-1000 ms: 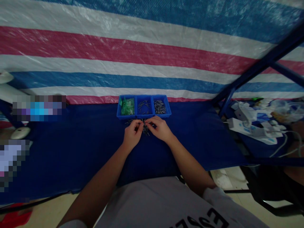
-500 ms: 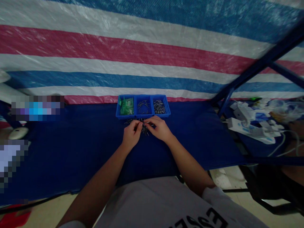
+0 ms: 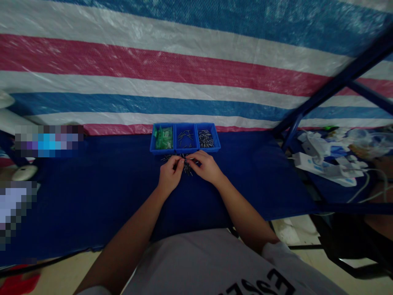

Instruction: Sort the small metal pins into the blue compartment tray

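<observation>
Pins [image 3: 188, 169] lie loose at frame centre on the blue table [image 3: 92, 188], below the tray [image 3: 185, 138]. My left hand [image 3: 170, 175] and right hand [image 3: 206, 167] each pinch one pin, fingertips nearly closed.

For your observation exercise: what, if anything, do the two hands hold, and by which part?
The left hand and right hand pinch a thin metal pin between their fingertips, seemingly at its ends; the exact hold is too small to tell.
</observation>
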Tool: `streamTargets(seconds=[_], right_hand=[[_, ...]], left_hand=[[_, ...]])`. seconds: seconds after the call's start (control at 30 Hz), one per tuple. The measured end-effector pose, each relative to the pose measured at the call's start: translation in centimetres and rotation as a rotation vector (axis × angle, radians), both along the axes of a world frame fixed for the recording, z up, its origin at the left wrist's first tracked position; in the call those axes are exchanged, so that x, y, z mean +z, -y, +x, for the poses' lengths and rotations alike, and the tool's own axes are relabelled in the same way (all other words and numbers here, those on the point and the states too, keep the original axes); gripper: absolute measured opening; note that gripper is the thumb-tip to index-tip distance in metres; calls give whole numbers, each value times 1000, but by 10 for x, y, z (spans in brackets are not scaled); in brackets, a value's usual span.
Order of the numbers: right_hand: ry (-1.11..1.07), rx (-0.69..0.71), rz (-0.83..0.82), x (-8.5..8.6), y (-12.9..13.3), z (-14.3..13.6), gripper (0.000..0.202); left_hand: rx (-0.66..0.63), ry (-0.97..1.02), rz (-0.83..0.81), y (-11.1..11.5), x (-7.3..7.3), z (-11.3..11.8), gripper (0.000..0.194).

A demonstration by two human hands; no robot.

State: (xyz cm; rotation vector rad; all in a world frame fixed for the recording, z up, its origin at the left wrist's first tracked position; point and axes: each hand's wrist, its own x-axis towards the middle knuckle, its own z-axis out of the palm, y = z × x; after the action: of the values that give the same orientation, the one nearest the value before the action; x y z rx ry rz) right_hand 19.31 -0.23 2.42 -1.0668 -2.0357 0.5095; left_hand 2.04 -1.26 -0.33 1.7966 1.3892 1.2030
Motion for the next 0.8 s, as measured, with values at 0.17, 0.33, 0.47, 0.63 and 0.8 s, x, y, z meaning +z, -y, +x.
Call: streamTargets(seconds=[0.17, 0.33, 0.47, 0.63, 0.8], right_hand=[[-1, 11, 10, -1, -1, 0, 14], [-10, 20, 36, -3, -1, 0, 13], [-6, 22, 33, -2, -1, 0, 13], [-4, 20, 26, -2, -1, 0, 13], [0, 25, 21, -2, -1, 0, 14]], left_hand=[[-5, 4, 8, 0, 0, 0, 22], [-12, 0, 0, 0, -1, 0, 22], [-14, 14, -4, 0, -1, 0, 22], [-11, 11, 3, 0, 0, 0, 21], [-8, -1, 12, 0, 1, 0, 21]])
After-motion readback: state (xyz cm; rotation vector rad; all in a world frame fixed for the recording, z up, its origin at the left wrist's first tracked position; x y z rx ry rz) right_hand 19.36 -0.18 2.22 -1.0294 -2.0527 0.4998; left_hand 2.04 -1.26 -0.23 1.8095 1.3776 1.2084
